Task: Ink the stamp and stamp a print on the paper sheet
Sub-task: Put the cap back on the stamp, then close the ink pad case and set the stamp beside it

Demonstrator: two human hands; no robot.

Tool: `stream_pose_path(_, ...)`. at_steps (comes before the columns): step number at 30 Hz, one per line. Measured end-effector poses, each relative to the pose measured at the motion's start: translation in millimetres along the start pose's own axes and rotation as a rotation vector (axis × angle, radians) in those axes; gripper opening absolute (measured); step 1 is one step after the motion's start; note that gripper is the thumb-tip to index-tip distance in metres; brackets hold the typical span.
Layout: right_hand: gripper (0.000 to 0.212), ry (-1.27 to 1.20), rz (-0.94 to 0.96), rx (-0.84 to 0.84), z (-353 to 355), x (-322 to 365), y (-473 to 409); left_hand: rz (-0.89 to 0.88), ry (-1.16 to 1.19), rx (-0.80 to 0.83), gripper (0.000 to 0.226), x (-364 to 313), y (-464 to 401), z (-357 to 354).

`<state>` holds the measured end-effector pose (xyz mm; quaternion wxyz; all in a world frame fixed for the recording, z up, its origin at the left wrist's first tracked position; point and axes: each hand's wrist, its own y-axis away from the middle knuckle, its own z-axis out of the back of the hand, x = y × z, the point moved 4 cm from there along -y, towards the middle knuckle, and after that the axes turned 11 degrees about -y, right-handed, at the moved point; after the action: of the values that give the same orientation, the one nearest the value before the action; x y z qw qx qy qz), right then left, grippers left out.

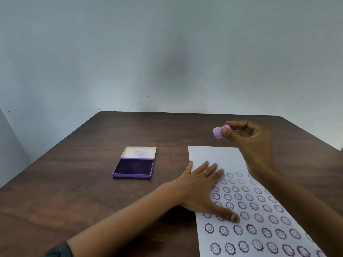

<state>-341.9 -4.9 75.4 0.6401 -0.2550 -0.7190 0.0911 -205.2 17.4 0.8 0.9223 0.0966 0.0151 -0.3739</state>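
My right hand (248, 138) holds a small lilac stamp (217, 133) between thumb and fingers, lifted above the table beyond the far edge of the paper sheet (213, 154). The white sheet lies at the right and carries several rows of purple smiley-flower prints; its far strip is blank. My left hand (202, 190) lies flat on the sheet's left edge, fingers spread, pressing it down. The purple ink pad (132, 168) sits open to the left of the sheet, its lid tipped back and the dark pad exposed.
A dark brown wooden table (83, 182) carries everything. A pale wall (167, 52) rises directly behind the table's far edge. The table's right corner (334, 145) is close to my right hand.
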Motion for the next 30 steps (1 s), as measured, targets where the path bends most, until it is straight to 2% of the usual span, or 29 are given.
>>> stream_pose_path(10, 0.020, 0.080, -0.012, -0.020, 7.7, 1.1, 5.7, -0.008, -0.023, -0.057, 0.104, -15.2, -16.4, 3.4)
stream_pose_path(18, 0.020, 0.140, -0.018, 0.036, -7.6, -8.1, 11.4, 0.155, 0.009, -0.227, 0.106, 56.3, 30.2, 15.6)
stream_pose_path(25, 0.015, 0.282, -0.025, 0.234, -49.4, -23.7, 18.9, 0.396, 0.066, -0.426, 0.111, 139.8, 107.6, 24.3)
stream_pose_path(30, 0.016, 0.491, 0.022, 0.423, -81.2, -36.8, 25.6, 0.518, 0.193, -0.390, 0.118, 167.6, 142.9, 14.4)
